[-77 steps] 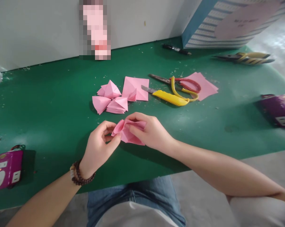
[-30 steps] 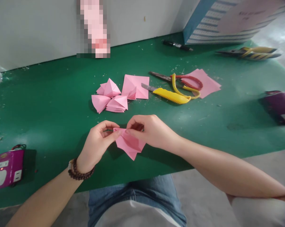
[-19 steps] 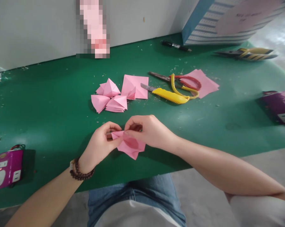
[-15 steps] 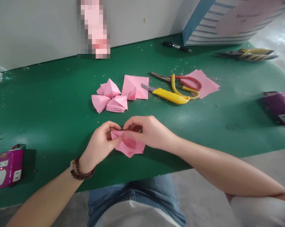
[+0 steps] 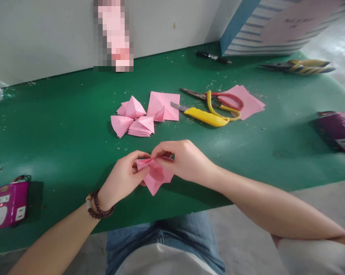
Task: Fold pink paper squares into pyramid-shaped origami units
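Between both hands, over the front of the green table, is a pink sheet of folded paper (image 5: 155, 175). My left hand (image 5: 129, 170) pinches its left side, thumb in front and fingers behind. My right hand (image 5: 182, 158) grips the top edge, thumb and fingertips pressed together near the middle. One pointed corner of the sheet hangs down toward me. Beyond the hands lies a group of folded pink paper pieces (image 5: 132, 107), several of them stacked. Beside these, a flatter pink paper square (image 5: 169, 101) has a small folded piece resting on it.
Scissors with red and yellow handles (image 5: 211, 95) and a yellow-handled knife (image 5: 207, 116) lie right of the folded pieces, near pink sheets (image 5: 248, 101). Farther back are a pen (image 5: 212, 57), pliers (image 5: 298, 67) and a striped box (image 5: 264, 30). Purple power strips (image 5: 10, 204) sit at both sides.
The paper's lower corner has swung down and slightly left, and its folds have shifted. My left hand has moved a little right, closer to my right fingertips.
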{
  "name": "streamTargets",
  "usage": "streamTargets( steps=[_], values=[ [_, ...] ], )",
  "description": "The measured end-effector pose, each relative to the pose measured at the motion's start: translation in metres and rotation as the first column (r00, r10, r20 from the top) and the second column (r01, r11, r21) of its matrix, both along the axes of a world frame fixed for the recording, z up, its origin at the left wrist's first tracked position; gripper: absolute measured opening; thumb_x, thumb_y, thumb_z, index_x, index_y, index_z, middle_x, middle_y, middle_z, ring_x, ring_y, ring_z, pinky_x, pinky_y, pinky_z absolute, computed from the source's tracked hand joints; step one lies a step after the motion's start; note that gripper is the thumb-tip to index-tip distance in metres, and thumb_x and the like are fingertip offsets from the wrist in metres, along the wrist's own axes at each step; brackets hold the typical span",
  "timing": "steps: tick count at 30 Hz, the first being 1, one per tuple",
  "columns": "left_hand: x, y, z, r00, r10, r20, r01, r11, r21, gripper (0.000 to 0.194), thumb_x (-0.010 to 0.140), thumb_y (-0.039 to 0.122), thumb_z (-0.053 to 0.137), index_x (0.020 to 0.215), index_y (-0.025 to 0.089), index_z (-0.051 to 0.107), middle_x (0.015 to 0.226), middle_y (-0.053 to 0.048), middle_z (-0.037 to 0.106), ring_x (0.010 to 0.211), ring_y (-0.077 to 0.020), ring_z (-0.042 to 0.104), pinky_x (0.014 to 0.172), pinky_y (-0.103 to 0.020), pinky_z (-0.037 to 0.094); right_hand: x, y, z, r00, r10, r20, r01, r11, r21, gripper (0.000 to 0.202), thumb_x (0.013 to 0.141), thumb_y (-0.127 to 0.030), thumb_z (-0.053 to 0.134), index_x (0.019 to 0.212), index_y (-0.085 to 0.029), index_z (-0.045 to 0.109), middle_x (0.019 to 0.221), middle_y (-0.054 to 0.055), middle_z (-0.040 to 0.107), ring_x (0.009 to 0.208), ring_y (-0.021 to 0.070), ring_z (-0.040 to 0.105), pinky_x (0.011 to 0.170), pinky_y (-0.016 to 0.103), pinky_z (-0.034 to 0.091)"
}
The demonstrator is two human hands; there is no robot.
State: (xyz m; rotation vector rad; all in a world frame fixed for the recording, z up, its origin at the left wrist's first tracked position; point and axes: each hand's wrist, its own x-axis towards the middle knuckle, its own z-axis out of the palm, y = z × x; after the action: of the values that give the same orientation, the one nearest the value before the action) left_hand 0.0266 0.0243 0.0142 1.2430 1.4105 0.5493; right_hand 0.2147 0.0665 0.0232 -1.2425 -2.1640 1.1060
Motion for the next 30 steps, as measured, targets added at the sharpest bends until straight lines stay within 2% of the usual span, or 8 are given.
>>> streamTargets(
  steps=[5, 11, 14, 17, 22, 25, 27, 30],
  values=[
    [0.003, 0.0, 0.001, 0.994, 0.076, 0.083, -0.072, 0.996, -0.045, 0.034, 0.08, 0.024, 0.066, 0.113, 0.019, 0.058, 0.086, -0.002, 0.072, 0.057, -0.0153, 0.07, 0.052, -0.025, 0.061, 0.0, -0.005, -0.001, 0.999, -0.034, 0.014, 0.031, 0.982, 0.184, 0.021, 0.081, -0.01, 0.055, 0.084, -0.022, 0.072, 0.085, -0.002, 0.076, 0.07, 0.0126, 0.067, 0.065, 0.023, 0.048],
    [0.002, -0.002, 0.006, 0.986, 0.013, 0.165, -0.003, 0.998, -0.063, 0.044, 0.082, 0.028, 0.067, 0.124, 0.02, 0.057, 0.098, -0.007, 0.074, 0.064, -0.0188, 0.074, 0.057, -0.027, 0.063, 0.002, -0.002, 0.0, 1.0, 0.012, -0.011, -0.011, 0.992, 0.129, 0.024, 0.081, -0.009, 0.055, 0.089, -0.023, 0.072, 0.087, -0.003, 0.076, 0.073, 0.013, 0.068, 0.067, 0.023, 0.049],
    [-0.002, -0.001, 0.009, 0.995, -0.047, 0.088, 0.044, 0.999, 0.027, 0.037, 0.081, 0.031, 0.068, 0.117, 0.021, 0.063, 0.109, -0.008, 0.072, 0.081, -0.0207, 0.074, 0.065, -0.026, 0.063, 0.003, 0.001, -0.002, 0.99, 0.137, -0.008, -0.134, 0.974, 0.185, 0.022, 0.083, -0.009, 0.055, 0.09, -0.022, 0.071, 0.087, -0.002, 0.075, 0.074, 0.0129, 0.067, 0.068, 0.023, 0.048],
    [-0.004, -0.001, 0.012, 0.996, -0.071, -0.052, 0.077, 0.987, 0.138, 0.03, 0.081, 0.029, 0.068, 0.11, 0.021, 0.065, 0.11, -0.006, 0.072, 0.099, -0.0218, 0.071, 0.076, -0.025, 0.061, 0.003, 0.001, -0.007, 0.963, 0.267, 0.026, -0.263, 0.923, 0.282, 0.022, 0.086, -0.01, 0.053, 0.091, -0.021, 0.071, 0.088, 0.0, 0.074, 0.076, 0.0139, 0.067, 0.069, 0.024, 0.047],
    [-0.003, -0.004, 0.012, 0.981, -0.147, -0.125, 0.167, 0.973, 0.162, 0.057, 0.075, 0.021, 0.069, 0.13, 0.021, 0.055, 0.108, -0.005, 0.074, 0.092, -0.0201, 0.073, 0.081, -0.027, 0.06, 0.001, -0.001, -0.013, 0.957, 0.28, 0.071, -0.286, 0.885, 0.367, 0.025, 0.089, -0.009, 0.049, 0.092, -0.021, 0.07, 0.086, 0.002, 0.074, 0.076, 0.0153, 0.066, 0.069, 0.026, 0.047],
    [-0.001, -0.004, 0.011, 0.978, -0.083, -0.193, 0.124, 0.97, 0.211, 0.044, 0.08, 0.018, 0.061, 0.124, 0.02, 0.06, 0.102, -0.003, 0.076, 0.088, -0.0192, 0.073, 0.075, -0.024, 0.06, -0.001, -0.002, -0.012, 0.959, 0.277, 0.054, -0.279, 0.897, 0.344, 0.024, 0.091, -0.011, 0.048, 0.097, -0.021, 0.069, 0.09, 0.003, 0.073, 0.08, 0.0156, 0.067, 0.072, 0.026, 0.049],
    [-0.001, -0.003, 0.01, 0.967, -0.041, -0.252, 0.11, 0.957, 0.268, 0.037, 0.081, 0.015, 0.056, 0.116, 0.02, 0.065, 0.1, -0.002, 0.076, 0.086, -0.0184, 0.074, 0.071, -0.023, 0.059, 0.0, -0.001, -0.008, 0.969, 0.243, -0.034, -0.224, 0.933, 0.281, 0.021, 0.091, -0.018, 0.055, 0.107, -0.022, 0.067, 0.099, 0.004, 0.073, 0.088, 0.0167, 0.068, 0.077, 0.027, 0.051],
    [-0.004, -0.001, 0.008, 0.955, 0.018, -0.297, 0.091, 0.932, 0.35, 0.037, 0.08, 0.015, 0.056, 0.115, 0.021, 0.067, 0.101, -0.001, 0.077, 0.078, -0.0159, 0.074, 0.065, -0.021, 0.058, 0.004, 0.004, -0.004, 0.971, 0.043, -0.236, -0.03, 0.998, 0.056, 0.026, 0.094, -0.031, 0.055, 0.115, -0.021, 0.063, 0.101, 0.004, 0.074, 0.092, 0.0171, 0.07, 0.081, 0.028, 0.053]
  ],
)
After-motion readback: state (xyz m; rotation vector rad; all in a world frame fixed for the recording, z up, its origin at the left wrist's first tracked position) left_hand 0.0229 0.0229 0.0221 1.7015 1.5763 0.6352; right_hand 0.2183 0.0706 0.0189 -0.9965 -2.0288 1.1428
